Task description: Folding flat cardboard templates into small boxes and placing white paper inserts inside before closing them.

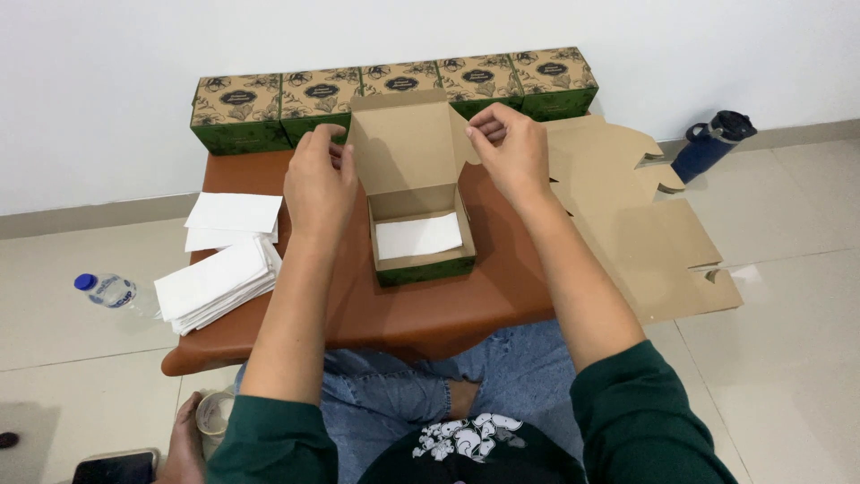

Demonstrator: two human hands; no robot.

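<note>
An open kraft-and-green cardboard box (421, 260) stands mid-table with its lid (400, 143) raised; a white paper (418, 237) lies flat inside. My left hand (318, 184) pinches the lid's left side flap. My right hand (512, 151) pinches the lid's right side flap. Both hands hover just above the box's back corners.
Several closed printed boxes (394, 90) line the brown table's (421, 314) far edge against the wall. White paper stacks (219, 278) sit left. Flat unfolded cardboard blanks (645, 233) overhang the right side. A plastic water bottle (107, 289) and a dark flask (712, 143) rest on the floor.
</note>
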